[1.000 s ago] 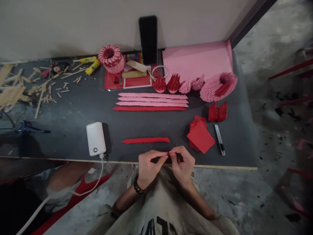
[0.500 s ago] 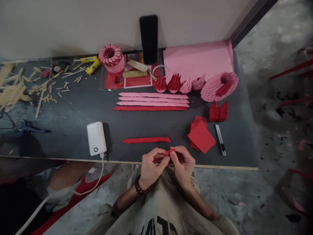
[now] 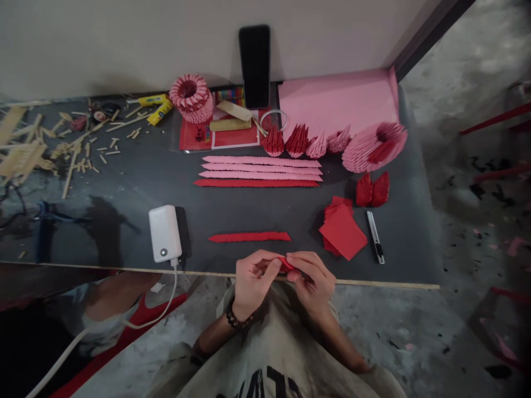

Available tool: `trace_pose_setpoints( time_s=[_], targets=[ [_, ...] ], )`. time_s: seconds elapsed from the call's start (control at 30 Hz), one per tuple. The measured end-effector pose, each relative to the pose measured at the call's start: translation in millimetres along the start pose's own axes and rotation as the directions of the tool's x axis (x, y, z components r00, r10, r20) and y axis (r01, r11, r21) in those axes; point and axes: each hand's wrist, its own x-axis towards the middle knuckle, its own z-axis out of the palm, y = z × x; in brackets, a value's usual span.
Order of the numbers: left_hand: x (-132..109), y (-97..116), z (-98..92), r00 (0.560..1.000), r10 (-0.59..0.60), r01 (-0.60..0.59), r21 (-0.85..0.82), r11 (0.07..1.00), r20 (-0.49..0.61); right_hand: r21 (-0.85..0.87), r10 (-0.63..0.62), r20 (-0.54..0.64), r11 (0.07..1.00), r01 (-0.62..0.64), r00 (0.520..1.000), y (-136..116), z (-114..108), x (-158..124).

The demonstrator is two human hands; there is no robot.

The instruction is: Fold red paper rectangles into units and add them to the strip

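Between my fingertips, at the table's front edge, is a small folded red paper piece (image 3: 285,263). My left hand (image 3: 255,279) pinches its left side and my right hand (image 3: 313,279) grips its right side. Just beyond my hands lies a short red folded strip (image 3: 249,237). Farther back, pink strips (image 3: 261,167) lie parallel to a longer red strip (image 3: 257,183). To the right is a loose stack of red paper sheets (image 3: 343,229), with a box cutter (image 3: 375,237) beside it.
A white power bank (image 3: 165,233) with a cable stands left. Behind are a phone (image 3: 254,66), a pink-and-red paper vase (image 3: 191,98), glue tubes (image 3: 160,112), paper cones (image 3: 297,140) and pink sheets (image 3: 336,102). Wooden sticks (image 3: 70,166) litter the far left.
The red piece has turned between my fingers and shows more of its length. My hands have shifted slightly apart. A shadow has spread at the table's left.
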Motion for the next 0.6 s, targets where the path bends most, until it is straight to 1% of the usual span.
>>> trace_pose_setpoints(
  time_s=[0.1,0.17,0.23,0.3,0.33,0.37,0.43,0.5,0.6],
  targets=[
    [-1.9,0.3,1.2,0.998,0.057,-0.056,0.114,0.992,-0.012,-0.065,-0.030,-0.030,0.997,0.028,0.999,-2.6,-2.7,0.7],
    [-4.0,0.0,2.8,0.993,0.111,-0.101,0.194,0.976,-0.041,-0.117,-0.021,-0.056,0.993,0.015,0.998,-6.7,-2.9,2.4],
    [-6.1,0.0,4.2,0.977,0.207,-0.179,0.320,0.930,-0.056,-0.134,0.011,-0.059,0.991,-0.019,0.998,-11.0,-2.2,4.4],
    [-7.6,-0.1,5.0,0.953,0.300,-0.259,0.435,0.862,-0.028,-0.126,0.049,-0.066,0.990,-0.058,0.997,-14.4,-0.7,5.5],
    [-8.0,-0.3,5.1,0.947,0.321,-0.277,0.463,0.842,-0.017,-0.124,0.063,-0.077,0.990,-0.072,0.995,-15.3,0.4,5.3],
    [-8.3,-0.8,5.1,0.947,0.321,-0.277,0.465,0.841,-0.016,-0.126,0.068,-0.094,0.989,-0.079,0.993,-15.7,1.7,4.5],
    [-8.6,-2.7,4.8,0.957,0.287,-0.245,0.416,0.876,-0.040,-0.142,0.046,-0.122,0.988,-0.064,0.991,-14.5,4.6,1.1],
    [-8.8,-5.1,4.2,0.968,0.245,-0.211,0.350,0.913,-0.056,-0.169,-0.009,-0.139,0.986,-0.015,0.990,-11.0,7.2,-3.9],
    [-9.5,-6.4,4.0,0.976,0.213,-0.193,0.285,0.939,-0.041,-0.229,-0.110,-0.152,0.971,0.073,0.982,-3.0,7.4,-12.9]
  ],
)
